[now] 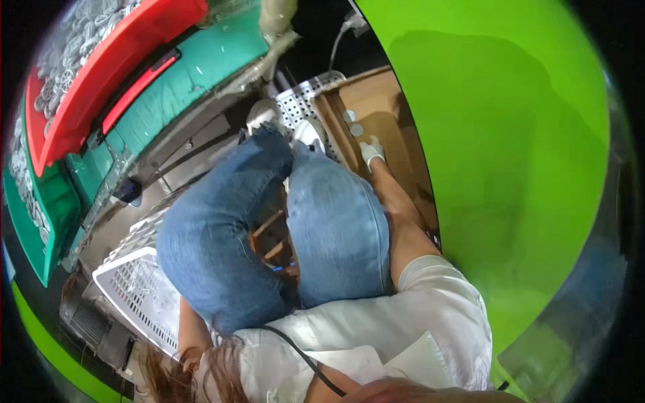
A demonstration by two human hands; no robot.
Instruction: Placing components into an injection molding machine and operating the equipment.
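My right hand (371, 150), in a white glove that leaves the fingertips bare, reaches down into a brown cardboard box (395, 107) on my right. Its fingers look apart, with nothing visible between them. Just beyond the fingertips, two small pale round discs (357, 129) lie in the box. My left arm (191, 327) hangs down beside my left thigh, next to a white perforated plastic basket (158, 326). The left hand itself is hidden behind the thigh.
At upper left, a red bin (121, 70) and a green bin (62, 225) hold many grey wheel-shaped parts (67, 79). A teal-covered ledge (215, 57) runs below them. A bright green surface (497, 154) fills the right side. A white perforated crate (295, 107) stands by my feet.
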